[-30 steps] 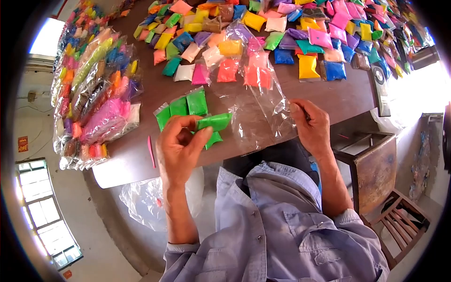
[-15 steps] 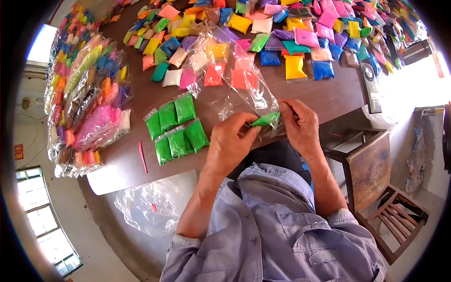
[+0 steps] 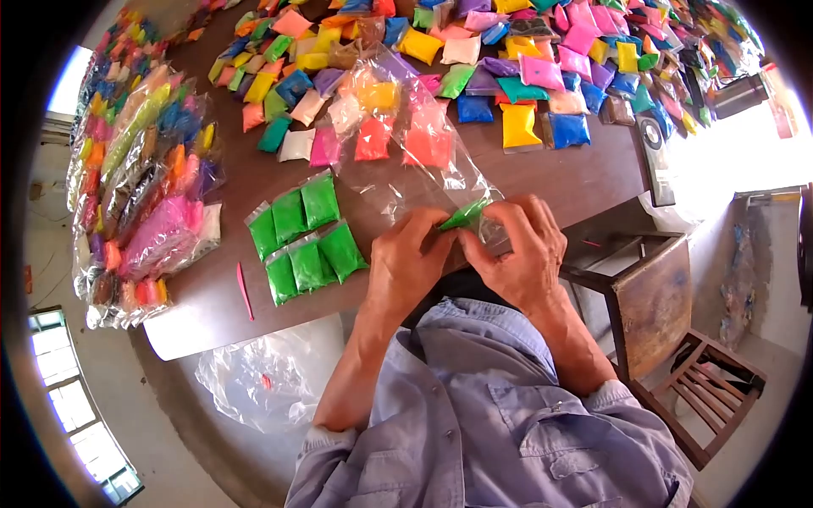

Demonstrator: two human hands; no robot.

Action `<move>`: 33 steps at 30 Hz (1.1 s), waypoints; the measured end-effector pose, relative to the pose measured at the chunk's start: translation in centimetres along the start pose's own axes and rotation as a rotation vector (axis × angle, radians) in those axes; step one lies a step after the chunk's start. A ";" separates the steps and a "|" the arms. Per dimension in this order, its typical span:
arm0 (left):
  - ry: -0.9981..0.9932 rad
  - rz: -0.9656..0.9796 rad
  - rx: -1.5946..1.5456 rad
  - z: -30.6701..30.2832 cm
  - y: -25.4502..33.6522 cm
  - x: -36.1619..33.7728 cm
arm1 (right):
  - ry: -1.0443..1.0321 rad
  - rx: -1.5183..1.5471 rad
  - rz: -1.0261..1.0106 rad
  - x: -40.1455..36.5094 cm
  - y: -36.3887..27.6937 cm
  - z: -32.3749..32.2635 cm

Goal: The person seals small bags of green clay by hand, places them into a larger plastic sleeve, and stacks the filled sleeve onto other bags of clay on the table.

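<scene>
A small green packet (image 3: 464,216) is held between my two hands at the front of the table. My left hand (image 3: 408,258) pinches its left end between thumb and fingers. On the other side, my right hand (image 3: 518,245) is curled at the packet, its thumb close to the left thumb. A long clear plastic bag (image 3: 457,173) stretches from the fingers up across the table and overlaps some coloured packets. Left of my hands, several green packets (image 3: 290,212) lie in two rows. A thin pink stick-like tool (image 3: 244,290) rests farther left.
Many coloured packets (image 3: 518,127) cover the far side of the brown table (image 3: 584,173). Clear bags filled with coloured packets (image 3: 152,203) are piled at the left. Below the table edge lies crumpled clear plastic (image 3: 258,372). A wooden chair (image 3: 660,305) stands at the right.
My right hand has moved left and in toward my left hand, its fingers now curled at the green packet. The view has shifted slightly.
</scene>
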State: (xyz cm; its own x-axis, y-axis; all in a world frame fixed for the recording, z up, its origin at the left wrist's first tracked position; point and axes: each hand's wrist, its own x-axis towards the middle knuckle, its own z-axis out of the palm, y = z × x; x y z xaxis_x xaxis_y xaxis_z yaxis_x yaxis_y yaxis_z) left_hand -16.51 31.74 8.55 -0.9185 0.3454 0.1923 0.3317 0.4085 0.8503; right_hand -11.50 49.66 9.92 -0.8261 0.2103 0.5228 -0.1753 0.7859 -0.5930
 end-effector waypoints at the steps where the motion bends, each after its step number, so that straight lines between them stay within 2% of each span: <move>1: -0.005 0.020 0.037 0.0 0.1 0.0 | -0.038 -0.033 -0.003 -0.3 0.0 0.2; 3: -0.006 0.036 0.071 0.0 0.1 -0.1 | -0.021 -0.017 -0.007 -0.5 0.0 0.4; 5: 0.000 0.165 0.142 0.1 0.0 -0.2 | 0.083 0.045 -0.050 -0.7 -0.4 0.6; 8: -0.034 0.216 0.177 -0.2 0.7 0.0 | 0.163 0.093 -0.105 -0.5 -1.2 0.7; 12: -0.031 0.220 0.157 -0.4 0.8 0.2 | 0.114 0.084 -0.096 -1.1 -0.4 0.7; 15: -0.099 0.202 0.151 -0.3 1.2 0.4 | 0.089 0.053 -0.140 -0.6 0.4 0.4; 17: -0.007 0.278 0.071 0.6 0.9 0.7 | 0.100 0.240 -0.017 -1.3 1.6 1.3; 19: -0.022 0.288 0.078 1.4 0.3 0.8 | 0.084 0.311 0.041 -1.7 2.1 1.6; 21: -0.035 0.294 0.088 1.6 0.1 0.8 | 0.007 0.545 0.215 -1.7 2.2 1.5; 24: -0.021 0.245 0.015 1.3 0.0 0.7 | -0.071 0.670 0.272 -1.1 1.8 0.2; 26: -0.014 0.146 -0.015 0.9 0.2 0.4 | -0.033 0.636 0.284 -1.0 2.4 1.0; 29: -0.026 0.156 0.018 0.7 0.1 -0.2 | 0.007 0.614 0.291 -1.0 2.6 1.8; 33: -0.002 0.156 0.009 1.1 0.0 -0.3 | -0.030 0.508 0.186 -0.8 3.1 1.7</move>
State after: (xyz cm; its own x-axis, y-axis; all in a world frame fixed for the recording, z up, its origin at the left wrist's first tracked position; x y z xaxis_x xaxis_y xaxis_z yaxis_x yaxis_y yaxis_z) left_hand -15.95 32.57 7.90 -0.8553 0.4071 0.3204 0.4719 0.3572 0.8060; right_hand -12.28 50.90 6.58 -0.8816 0.2964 0.3673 -0.2551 0.3554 -0.8992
